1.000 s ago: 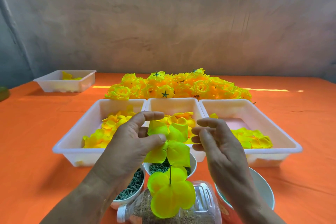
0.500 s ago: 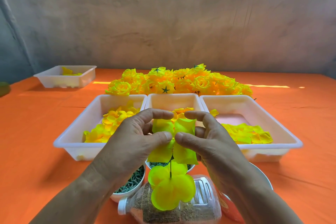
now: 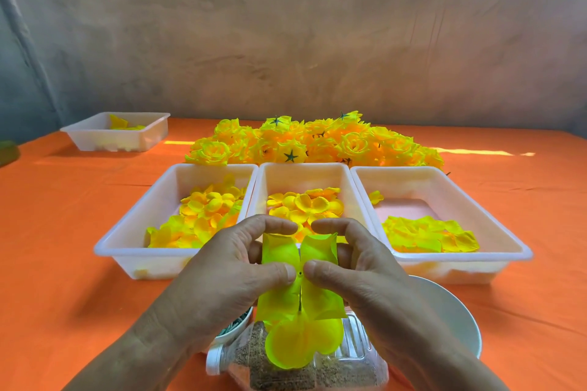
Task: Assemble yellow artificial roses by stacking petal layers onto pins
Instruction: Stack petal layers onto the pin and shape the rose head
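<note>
A yellow-green petal layer (image 3: 287,294) with squared lobes sits spread flat between my two hands, a small hole at its centre. My left hand (image 3: 222,276) pinches its left side with thumb and forefinger. My right hand (image 3: 362,273) pinches the right side the same way. A thin dark pin (image 3: 300,301) runs down under the layer to a round-lobed petal layer (image 3: 301,344) threaded lower on it. Three white trays hold loose yellow petals: left tray (image 3: 133,232), middle tray (image 3: 270,181), right tray (image 3: 495,228).
A heap of finished yellow roses (image 3: 317,143) lies behind the trays. A fourth white tray (image 3: 95,133) stands far left. Below my hands lie a clear plastic bottle with brown filling (image 3: 317,374), a bowl of green pins (image 3: 235,327) and a white bowl (image 3: 451,324).
My right hand came in and took the right side of the squared petal layer. Both hands then spread it flat and shifted slightly toward me.
</note>
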Tool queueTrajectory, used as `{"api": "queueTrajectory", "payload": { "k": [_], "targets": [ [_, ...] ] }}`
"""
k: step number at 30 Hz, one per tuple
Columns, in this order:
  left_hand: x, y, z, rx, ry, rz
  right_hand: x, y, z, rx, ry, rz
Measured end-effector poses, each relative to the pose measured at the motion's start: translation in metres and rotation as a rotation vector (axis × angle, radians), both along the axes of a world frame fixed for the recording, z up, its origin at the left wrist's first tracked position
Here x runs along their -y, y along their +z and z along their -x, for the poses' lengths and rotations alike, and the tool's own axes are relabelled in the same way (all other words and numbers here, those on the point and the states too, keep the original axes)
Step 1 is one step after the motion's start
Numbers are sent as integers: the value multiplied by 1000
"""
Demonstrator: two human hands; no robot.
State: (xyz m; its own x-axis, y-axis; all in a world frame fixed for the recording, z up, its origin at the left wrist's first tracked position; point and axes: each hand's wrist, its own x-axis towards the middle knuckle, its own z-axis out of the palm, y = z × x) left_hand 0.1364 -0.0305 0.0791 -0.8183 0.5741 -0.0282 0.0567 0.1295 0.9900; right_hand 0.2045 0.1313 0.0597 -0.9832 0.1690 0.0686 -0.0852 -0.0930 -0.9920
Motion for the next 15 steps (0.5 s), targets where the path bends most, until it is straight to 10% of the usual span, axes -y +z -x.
{"api": "queueTrajectory", "payload": {
  "k": [15],
  "targets": [
    [0,-1,2,81,15,31,1,-3,-2,15,-8,7]
  ]
}}
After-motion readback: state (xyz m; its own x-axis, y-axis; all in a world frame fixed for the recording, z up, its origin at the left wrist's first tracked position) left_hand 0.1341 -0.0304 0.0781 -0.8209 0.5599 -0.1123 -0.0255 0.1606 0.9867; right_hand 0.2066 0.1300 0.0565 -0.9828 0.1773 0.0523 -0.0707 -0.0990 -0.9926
